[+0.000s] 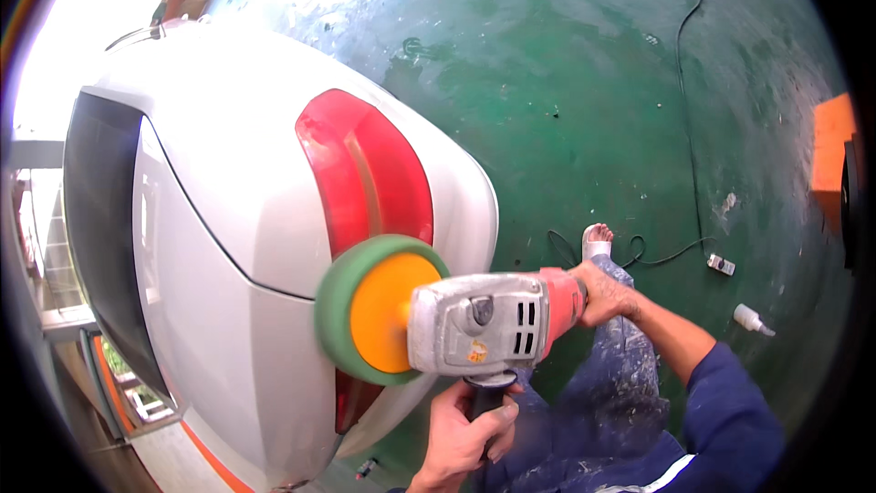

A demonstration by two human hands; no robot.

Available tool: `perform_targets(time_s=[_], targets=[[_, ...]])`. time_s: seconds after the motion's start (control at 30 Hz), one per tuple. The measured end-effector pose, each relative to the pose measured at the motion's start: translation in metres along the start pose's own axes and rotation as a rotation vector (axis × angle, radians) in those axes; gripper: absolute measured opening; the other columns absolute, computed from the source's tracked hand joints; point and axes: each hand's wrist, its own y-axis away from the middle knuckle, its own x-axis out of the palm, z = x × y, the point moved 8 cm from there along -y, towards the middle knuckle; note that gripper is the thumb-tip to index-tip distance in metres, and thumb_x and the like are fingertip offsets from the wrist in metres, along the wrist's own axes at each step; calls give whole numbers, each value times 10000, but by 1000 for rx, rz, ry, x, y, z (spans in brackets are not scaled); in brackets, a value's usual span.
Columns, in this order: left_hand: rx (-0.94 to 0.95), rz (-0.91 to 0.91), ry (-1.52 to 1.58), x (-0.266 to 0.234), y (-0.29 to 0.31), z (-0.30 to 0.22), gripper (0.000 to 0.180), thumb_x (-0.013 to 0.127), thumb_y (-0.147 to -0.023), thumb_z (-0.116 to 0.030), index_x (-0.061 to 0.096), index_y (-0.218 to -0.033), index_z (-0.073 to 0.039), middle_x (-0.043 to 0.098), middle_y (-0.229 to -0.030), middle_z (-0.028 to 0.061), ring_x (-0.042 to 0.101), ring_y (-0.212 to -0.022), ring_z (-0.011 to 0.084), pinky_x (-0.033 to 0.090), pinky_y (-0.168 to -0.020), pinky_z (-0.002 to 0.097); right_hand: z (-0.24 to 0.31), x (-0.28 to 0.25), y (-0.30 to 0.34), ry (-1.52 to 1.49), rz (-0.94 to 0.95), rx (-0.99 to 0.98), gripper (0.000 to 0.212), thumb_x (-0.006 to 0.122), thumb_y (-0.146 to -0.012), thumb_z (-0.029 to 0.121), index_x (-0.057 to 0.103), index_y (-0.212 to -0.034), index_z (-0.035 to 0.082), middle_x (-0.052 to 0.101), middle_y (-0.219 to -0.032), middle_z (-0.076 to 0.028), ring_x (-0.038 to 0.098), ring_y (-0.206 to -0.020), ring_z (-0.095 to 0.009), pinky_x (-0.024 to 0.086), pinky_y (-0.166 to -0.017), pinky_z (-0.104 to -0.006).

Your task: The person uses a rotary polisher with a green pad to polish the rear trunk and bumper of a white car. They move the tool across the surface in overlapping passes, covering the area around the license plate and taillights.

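A power polisher with a grey metal head and a red body is held between both my hands. My left hand is wrapped round its black side handle. Around the rear end of the red body, my right hand is closed. The polisher carries a round green foam pad with an orange-yellow backing plate. The pad is against or just over the red tail light of a white car; exact contact is hidden. Its lower part covers the middle of the light.
A dark cable runs over the green floor to a socket block. Near it lies a white squeeze bottle. An orange object stands at the far right. My sandalled foot is beside cable loops.
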Motion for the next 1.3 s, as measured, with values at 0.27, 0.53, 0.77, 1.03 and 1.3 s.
perform_targets(time_s=[0.27,0.53,0.77,1.03,1.3], targets=[[136,0,221,75,-44,-125,369,630,-867,-64,503,-1171,103,510,-692,65,411,-379,108,337,-340,272,55,-87,-64,-38,96,-36,305,837,-670,109,701,-919,-5,721,-795,-85,606,-728,-83,540,-712,-332],[96,-54,196,52,-43,-68,379,662,-813,-23,513,-1131,120,503,-645,100,409,-341,140,319,-311,298,5,-50,-47,43,93,33,238,776,-696,68,683,-890,-34,699,-766,-164,618,-702,-126,538,-678,-363],[31,-134,18,-14,-8,12,266,629,-846,36,565,-1089,125,546,-671,98,460,-394,124,354,-363,280,-49,56,-26,-116,54,-122,356,728,-671,31,694,-1023,-13,672,-777,-211,651,-669,-213,549,-686,-350],[-4,-199,-32,-8,-28,23,324,639,-813,-14,535,-1090,119,490,-604,82,444,-366,157,350,-347,316,-65,57,-30,-152,135,-78,370,719,-656,36,690,-1022,-15,680,-799,-209,643,-722,-132,552,-704,-350],[40,40,215,67,-123,-76,309,609,-914,-78,517,-1190,28,481,-724,13,412,-425,87,344,-369,273,-72,-28,-78,-292,83,-80,383,833,-729,88,713,-1085,13,755,-951,-43,656,-863,-86,557,-801,-313]])
